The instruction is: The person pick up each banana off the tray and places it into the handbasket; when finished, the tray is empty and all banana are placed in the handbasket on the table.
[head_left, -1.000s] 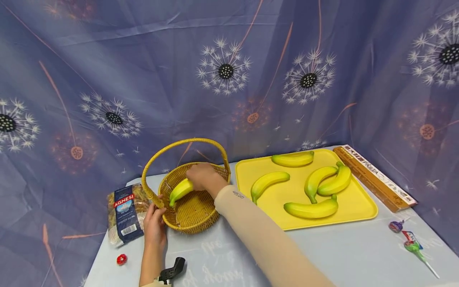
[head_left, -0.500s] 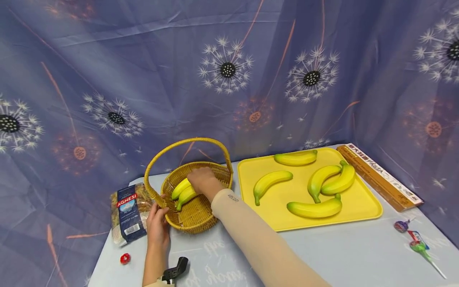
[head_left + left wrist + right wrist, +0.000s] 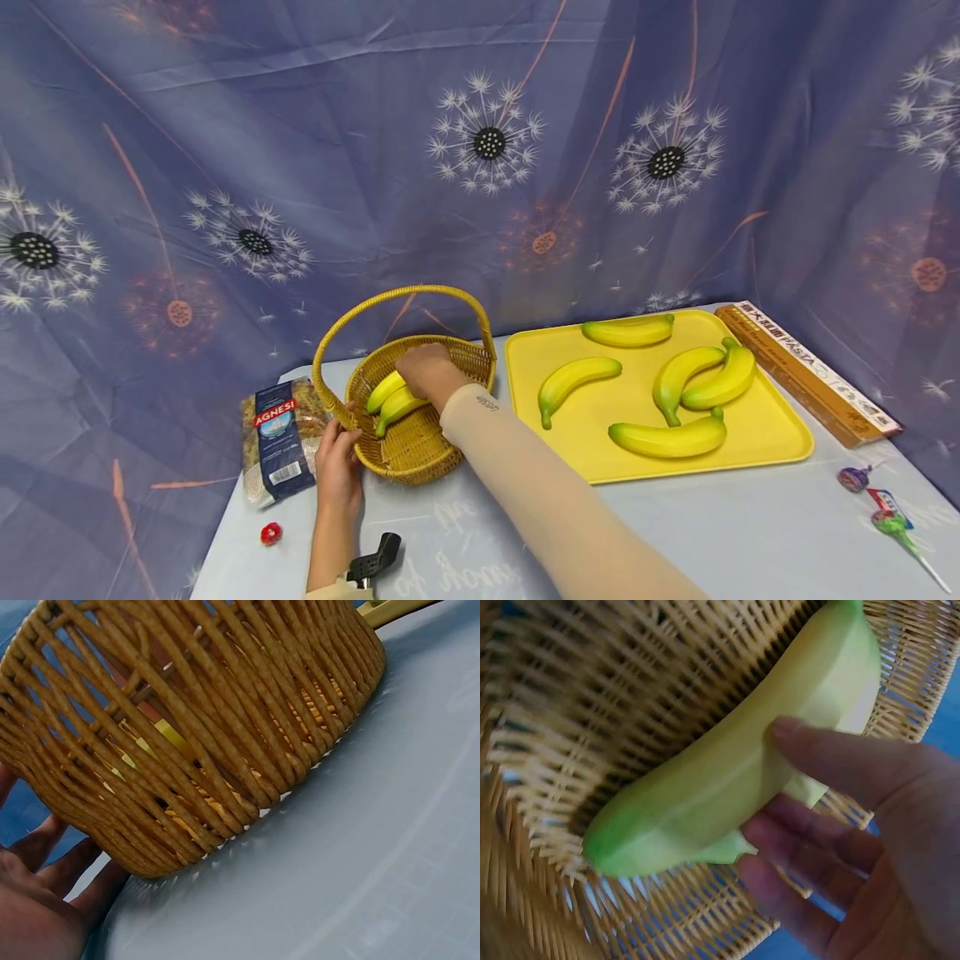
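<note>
In the head view a wicker basket [image 3: 420, 454] with a tall arched handle stands left of the middle. My left hand [image 3: 340, 467] holds its left rim near the handle's foot; the left wrist view shows those fingers [image 3: 71, 866] against the woven wall. My right hand [image 3: 433, 371] is down inside the basket. In the right wrist view it pinches a yellow banana [image 3: 705, 780] with green ends, thumb on top and fingers at its side. A second banana [image 3: 384, 390] lies beside it, mostly hidden in the right wrist view.
A yellow tray [image 3: 540, 342] with several bananas lies right of the basket. A long pasta box [image 3: 810, 375] stands beyond it. A pasta bag [image 3: 281, 442] lies left, a red candy [image 3: 271, 533] before it. Lollipops [image 3: 892, 525] lie at the far right.
The right hand has lowered its banana into the basket, and the second banana beside it has come into sight. The left hand stays at the rim; the whole view has shifted slightly.
</note>
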### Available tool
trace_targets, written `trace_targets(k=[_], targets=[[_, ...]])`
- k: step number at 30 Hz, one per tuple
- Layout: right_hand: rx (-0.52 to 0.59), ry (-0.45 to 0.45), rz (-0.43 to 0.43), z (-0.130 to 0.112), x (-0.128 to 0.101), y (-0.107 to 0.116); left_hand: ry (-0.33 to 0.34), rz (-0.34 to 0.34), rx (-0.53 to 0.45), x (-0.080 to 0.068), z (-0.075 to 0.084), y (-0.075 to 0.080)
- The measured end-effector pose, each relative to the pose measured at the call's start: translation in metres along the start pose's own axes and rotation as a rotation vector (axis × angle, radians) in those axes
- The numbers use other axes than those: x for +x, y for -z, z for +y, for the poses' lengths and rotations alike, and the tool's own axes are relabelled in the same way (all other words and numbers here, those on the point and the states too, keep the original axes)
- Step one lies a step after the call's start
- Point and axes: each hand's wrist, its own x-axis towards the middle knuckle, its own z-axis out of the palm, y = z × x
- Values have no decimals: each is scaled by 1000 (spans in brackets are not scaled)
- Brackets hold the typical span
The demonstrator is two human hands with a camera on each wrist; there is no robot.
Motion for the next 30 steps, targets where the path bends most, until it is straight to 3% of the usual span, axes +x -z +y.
trace_targets(k=[8,15,23,27,30], targets=[[-58,-14,31,1,-6,4,7,-3,-4,-1,2,-2],[62,61,43,14,-23,25,-15,-30,7,-2,7,-3],[143,185,134,40,-69,35,-28,9,43,-4,1,0],[225,243,190,62,-96,28,-52,37,78,-5,-3,1],[334,292,199,81,-113,16,-110,47,102,-6,-4,0]])
